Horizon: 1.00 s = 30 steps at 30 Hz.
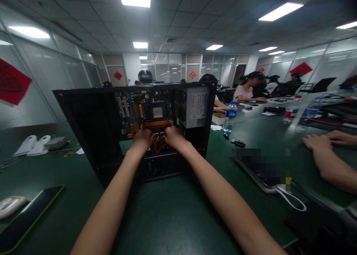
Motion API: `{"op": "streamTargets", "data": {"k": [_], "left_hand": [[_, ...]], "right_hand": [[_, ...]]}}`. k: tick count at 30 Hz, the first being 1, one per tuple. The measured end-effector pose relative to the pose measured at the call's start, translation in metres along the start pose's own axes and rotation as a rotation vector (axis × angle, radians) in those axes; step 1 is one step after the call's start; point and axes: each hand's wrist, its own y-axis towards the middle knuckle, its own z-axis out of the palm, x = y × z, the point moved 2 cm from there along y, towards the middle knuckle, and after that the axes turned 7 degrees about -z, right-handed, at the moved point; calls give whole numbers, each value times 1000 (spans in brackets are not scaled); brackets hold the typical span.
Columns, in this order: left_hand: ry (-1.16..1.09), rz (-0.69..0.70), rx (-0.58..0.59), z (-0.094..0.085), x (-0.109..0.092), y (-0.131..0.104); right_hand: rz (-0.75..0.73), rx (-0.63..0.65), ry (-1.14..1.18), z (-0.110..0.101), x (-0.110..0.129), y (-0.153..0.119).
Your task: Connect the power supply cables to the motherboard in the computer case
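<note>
An open black computer case (92,136) stands on the green table (173,210), its inside facing me. The motherboard (145,111) with blue slots is mounted in it, and a grey power supply (195,107) sits at its right. Both my hands reach inside. My left hand (142,139) and my right hand (173,136) are side by side at the board's lower edge, right above a bundle of red cables (158,145). Their fingers are curled at the board and cables; whether they grip anything is hidden.
A water bottle (230,117) stands right of the case. A co-worker's hands (323,143) rest on the table at right, near a tablet with a white cable (290,201). A phone (28,217) and white items (33,145) lie at left. Other people sit at the far side.
</note>
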Motion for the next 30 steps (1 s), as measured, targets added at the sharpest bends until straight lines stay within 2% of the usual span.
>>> {"op": "streamTargets", "data": {"k": [10, 18, 30], "left_hand": [[30, -20, 30, -7, -7, -3], [8, -31, 23, -1, -8, -1], [38, -72, -5, -3, -11, -8]], "right_hand": [[6, 10, 1, -2, 1, -2], [21, 9, -2, 0, -2, 3], [40, -8, -5, 2, -3, 4]]}}
